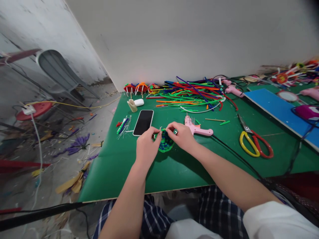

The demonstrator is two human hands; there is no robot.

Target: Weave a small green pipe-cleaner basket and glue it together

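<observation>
Between my hands, just above the green tabletop (119,166), is a small round woven piece (165,142) in green and dark blue, seemingly made of pipe cleaners. My left hand (148,142) pinches its upper left edge with thumb and fingertips. From the other side, my right hand (183,134) pinches the upper right edge, close to the left fingertips. My palms and fingers hide part of the piece. A pink glue gun (201,131) lies just right of my right hand. Left of my left hand rests a phone (144,122) with a dark screen.
Behind lies a heap of coloured pipe cleaners (191,91). Scissors (249,137) with yellow and red handles lie right, near the glue gun's black cord (234,154). A blue board (274,109) stands farther right. Small cut pieces (123,126) and a white case (139,102) are left.
</observation>
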